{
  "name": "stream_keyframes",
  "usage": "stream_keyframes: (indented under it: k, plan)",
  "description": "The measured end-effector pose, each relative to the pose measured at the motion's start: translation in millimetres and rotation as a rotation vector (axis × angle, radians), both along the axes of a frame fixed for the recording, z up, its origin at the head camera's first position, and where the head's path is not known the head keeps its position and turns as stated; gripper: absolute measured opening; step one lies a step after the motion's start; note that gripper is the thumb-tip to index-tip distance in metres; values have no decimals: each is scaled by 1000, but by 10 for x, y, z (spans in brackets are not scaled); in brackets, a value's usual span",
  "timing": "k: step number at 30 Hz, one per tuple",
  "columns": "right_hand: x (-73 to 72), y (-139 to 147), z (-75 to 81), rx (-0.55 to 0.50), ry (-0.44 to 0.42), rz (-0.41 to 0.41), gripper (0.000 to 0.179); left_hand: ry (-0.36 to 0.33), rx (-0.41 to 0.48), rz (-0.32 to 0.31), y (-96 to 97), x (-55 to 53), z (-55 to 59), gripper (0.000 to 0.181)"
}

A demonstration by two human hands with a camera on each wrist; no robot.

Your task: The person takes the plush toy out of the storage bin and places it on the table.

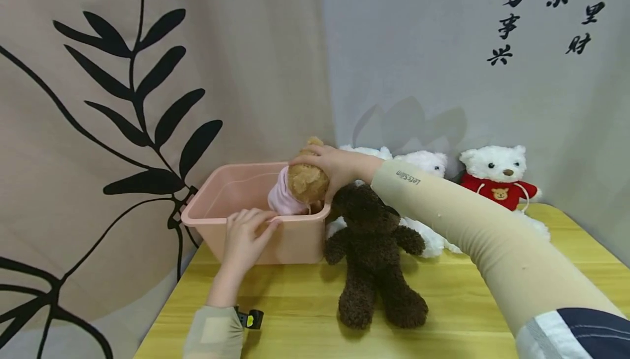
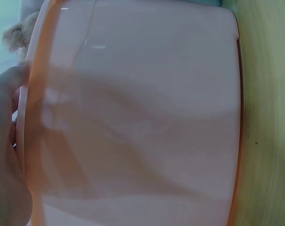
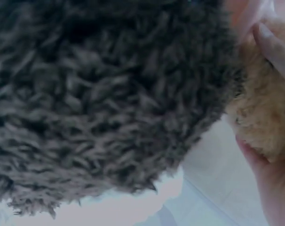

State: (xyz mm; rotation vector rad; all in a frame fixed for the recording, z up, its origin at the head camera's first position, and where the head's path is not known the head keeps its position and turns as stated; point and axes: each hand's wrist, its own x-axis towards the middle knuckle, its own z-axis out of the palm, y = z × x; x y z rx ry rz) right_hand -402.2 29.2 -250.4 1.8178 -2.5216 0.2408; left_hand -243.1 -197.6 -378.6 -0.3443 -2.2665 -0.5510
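A light brown teddy bear (image 1: pixel 307 183) in a pink top lies tilted inside the pink plastic bin (image 1: pixel 266 241), at its right end. My right hand (image 1: pixel 343 167) reaches over that end and grips the bear by the head; in the right wrist view, thumb and fingers sit on either side of the tan fur (image 3: pixel 262 110). On the bin's front rim, my left hand (image 1: pixel 246 237) holds on with its fingers over the edge. A dark brown teddy bear (image 1: pixel 374 244) leans upright just right of the bin, below my right forearm, its head partly hidden.
Behind the dark bear, white teddy bears (image 1: pixel 424 162) stand partly covered by my right arm. Another white bear in a red sweater (image 1: pixel 498 175) sits at the right. All rest on a wooden table (image 1: pixel 295 304) before a cloth backdrop (image 1: pixel 266 63).
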Motion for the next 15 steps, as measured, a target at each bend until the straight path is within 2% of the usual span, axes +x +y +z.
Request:
stream_keyframes:
  k: [8,11,15]
  plan:
    - [-53,-13,-30,-110,50,12,101,13,-3,1,1,-14,15,17]
    - [-56,-7,29,-140,50,-18,95,10,-3,-3,6,-7,13,18]
    - [-73,19,189,-175,24,-62,94,11,-3,-6,3,-6,-6,18]
